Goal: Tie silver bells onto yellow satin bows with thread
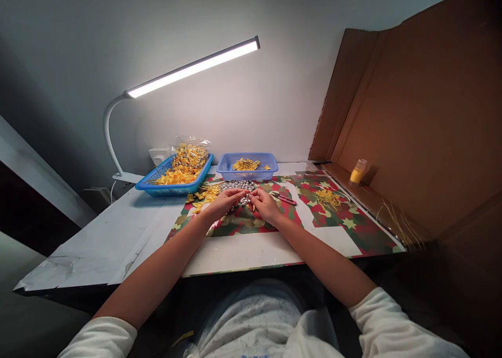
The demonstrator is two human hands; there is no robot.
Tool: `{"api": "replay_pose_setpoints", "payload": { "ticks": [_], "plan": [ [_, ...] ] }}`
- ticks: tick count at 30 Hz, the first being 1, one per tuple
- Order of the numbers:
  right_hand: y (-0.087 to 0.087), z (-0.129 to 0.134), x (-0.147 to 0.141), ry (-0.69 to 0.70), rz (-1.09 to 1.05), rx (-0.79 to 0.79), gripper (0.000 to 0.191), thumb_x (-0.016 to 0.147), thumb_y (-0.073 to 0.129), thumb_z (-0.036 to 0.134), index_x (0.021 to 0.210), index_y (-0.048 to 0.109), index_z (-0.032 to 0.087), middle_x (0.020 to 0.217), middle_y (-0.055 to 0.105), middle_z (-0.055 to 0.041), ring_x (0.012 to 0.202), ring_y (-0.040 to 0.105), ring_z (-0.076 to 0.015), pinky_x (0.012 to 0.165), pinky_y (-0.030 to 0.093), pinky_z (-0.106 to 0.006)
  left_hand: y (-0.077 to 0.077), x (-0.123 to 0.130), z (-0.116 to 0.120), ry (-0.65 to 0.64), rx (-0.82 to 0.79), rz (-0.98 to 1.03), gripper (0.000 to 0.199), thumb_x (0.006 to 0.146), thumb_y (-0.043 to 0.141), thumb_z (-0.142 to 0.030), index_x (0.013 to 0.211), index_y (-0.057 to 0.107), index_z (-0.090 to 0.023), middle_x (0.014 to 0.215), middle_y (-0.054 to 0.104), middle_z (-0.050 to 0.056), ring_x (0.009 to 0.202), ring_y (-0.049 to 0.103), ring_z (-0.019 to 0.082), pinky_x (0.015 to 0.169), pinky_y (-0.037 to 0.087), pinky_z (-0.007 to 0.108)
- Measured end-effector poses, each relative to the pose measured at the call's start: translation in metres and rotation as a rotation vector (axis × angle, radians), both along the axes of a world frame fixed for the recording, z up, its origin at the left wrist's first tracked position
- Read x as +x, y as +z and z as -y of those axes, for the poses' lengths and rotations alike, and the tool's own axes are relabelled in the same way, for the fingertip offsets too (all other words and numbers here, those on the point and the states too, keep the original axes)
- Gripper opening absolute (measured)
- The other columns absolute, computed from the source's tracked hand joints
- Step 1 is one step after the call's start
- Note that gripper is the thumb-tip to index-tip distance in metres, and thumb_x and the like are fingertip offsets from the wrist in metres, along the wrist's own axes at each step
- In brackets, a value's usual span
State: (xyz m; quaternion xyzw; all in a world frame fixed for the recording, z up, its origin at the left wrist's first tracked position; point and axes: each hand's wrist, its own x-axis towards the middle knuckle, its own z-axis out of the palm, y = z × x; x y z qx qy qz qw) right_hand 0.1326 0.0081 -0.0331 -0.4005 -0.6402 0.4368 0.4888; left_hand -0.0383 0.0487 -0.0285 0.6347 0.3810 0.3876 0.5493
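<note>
Near the middle of the table, my left hand (227, 202) and my right hand (263, 204) almost meet at the fingertips. Both are closed in a pinch around something small, which I cannot make out. A heap of silvery beads (237, 185) lies just behind and beneath them. Loose yellow petals (207, 193) are spread to the left of my left hand. To the right of my right hand rests a pink-handled tool (288, 199). Yellow thin strands (328, 198) lie farther right on the camouflage-patterned cloth (243, 226).
A blue basket (172, 191) of yellow pieces and a bag stands at the back left. Behind my hands is a smaller basket (247, 174). A lamp (192, 68) hangs above. Cardboard (411, 112) walls the right side, beside a yellow bottle (357, 173).
</note>
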Motion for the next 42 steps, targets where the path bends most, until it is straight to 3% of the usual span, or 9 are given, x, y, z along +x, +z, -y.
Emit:
{"api": "replay_pose_setpoints", "payload": {
  "ticks": [7, 11, 16, 21, 26, 30, 33, 35, 42],
  "plan": [
    [0.003, 0.001, 0.001, 0.039, 0.004, -0.052, 0.024, 0.083, 0.051, 0.044, 0.083, 0.051, 0.020, 0.065, 0.060, 0.0028, 0.048, 0.042, -0.0086, 0.046, 0.033, -0.022, 0.004, 0.002, 0.004, 0.027, 0.087, 0.050, 0.033, 0.062, 0.079, -0.044, 0.079, 0.072, -0.017, 0.079, 0.069, 0.004, 0.071, 0.058, 0.015, 0.065, 0.043, 0.025],
    [0.005, 0.000, 0.003, 0.000, -0.074, -0.013, 0.022, 0.082, 0.053, 0.041, 0.084, 0.056, 0.020, 0.079, 0.063, -0.0010, 0.069, 0.056, -0.0129, 0.063, 0.044, -0.025, 0.008, 0.004, 0.006, 0.068, 0.112, 0.044, 0.032, 0.061, 0.077, -0.044, 0.078, 0.072, -0.017, 0.078, 0.069, 0.004, 0.074, 0.059, 0.017, 0.070, 0.045, 0.028],
    [0.008, 0.000, 0.007, -0.069, -0.043, 0.076, 0.023, 0.078, 0.059, 0.039, 0.089, 0.064, 0.019, 0.093, 0.065, -0.0044, 0.083, 0.059, -0.0159, 0.072, 0.046, -0.027, 0.010, 0.006, 0.009, 0.027, 0.203, 0.046, 0.023, 0.064, 0.077, -0.039, 0.073, 0.073, -0.018, 0.081, 0.067, 0.003, 0.080, 0.059, 0.017, 0.074, 0.045, 0.029],
    [0.009, 0.001, 0.010, -0.025, 0.013, 0.150, 0.022, 0.077, 0.062, 0.039, 0.082, 0.068, 0.018, 0.086, 0.066, -0.0046, 0.080, 0.059, -0.0170, 0.069, 0.046, -0.028, 0.008, 0.007, 0.009, 0.039, 0.275, 0.061, 0.022, 0.064, 0.077, -0.039, 0.070, 0.073, -0.018, 0.080, 0.062, 0.003, 0.078, 0.056, 0.016, 0.073, 0.045, 0.029],
    [0.011, 0.002, 0.011, 0.018, 0.047, 0.110, 0.025, 0.075, 0.065, 0.043, 0.075, 0.070, 0.018, 0.077, 0.068, -0.0041, 0.077, 0.060, -0.0188, 0.070, 0.047, -0.031, 0.010, 0.008, 0.010, 0.039, 0.283, 0.050, 0.027, 0.068, 0.074, -0.044, 0.075, 0.072, -0.018, 0.085, 0.064, 0.004, 0.083, 0.058, 0.018, 0.076, 0.045, 0.030],
    [0.017, 0.001, 0.013, 0.043, -0.092, 0.065, 0.032, 0.069, 0.070, 0.049, 0.075, 0.070, 0.018, 0.073, 0.068, -0.0041, 0.072, 0.062, -0.0177, 0.070, 0.049, -0.032, 0.006, 0.009, 0.009, 0.064, 0.453, -0.182, 0.035, 0.080, 0.058, -0.047, 0.095, 0.072, -0.019, 0.095, 0.067, 0.007, 0.090, 0.059, 0.022, 0.082, 0.043, 0.034],
    [0.027, 0.001, 0.019, 0.033, -0.228, 0.058, 0.040, 0.065, 0.072, 0.055, 0.080, 0.071, 0.018, 0.068, 0.066, -0.0023, 0.066, 0.060, -0.0150, 0.068, 0.049, -0.031, -0.001, 0.012, 0.010, 0.076, 0.729, -0.586, 0.027, 0.080, 0.060, -0.042, 0.084, 0.073, -0.018, 0.088, 0.066, 0.008, 0.087, 0.056, 0.024, 0.082, 0.041, 0.038],
    [0.037, 0.002, 0.024, 0.006, -0.290, 0.088, 0.042, 0.066, 0.071, 0.057, 0.082, 0.071, 0.018, 0.062, 0.062, 0.0000, 0.061, 0.056, -0.0124, 0.066, 0.048, -0.029, -0.006, 0.016, 0.013, 0.084, 0.829, -0.778, 0.023, 0.079, 0.061, -0.038, 0.081, 0.073, -0.019, 0.088, 0.065, 0.008, 0.086, 0.055, 0.025, 0.080, 0.041, 0.038],
    [0.085, 0.013, 0.051, -0.069, -0.427, 0.259, 0.038, 0.067, 0.072, 0.059, 0.075, 0.069, 0.022, 0.051, 0.046, 0.0055, 0.047, 0.039, -0.0077, 0.054, 0.041, -0.026, -0.010, 0.020, 0.015, 0.116, 0.856, -0.870, 0.020, 0.078, 0.063, -0.035, 0.086, 0.074, -0.020, 0.091, 0.066, 0.007, 0.087, 0.054, 0.024, 0.077, 0.041, 0.036]
  ]
}}
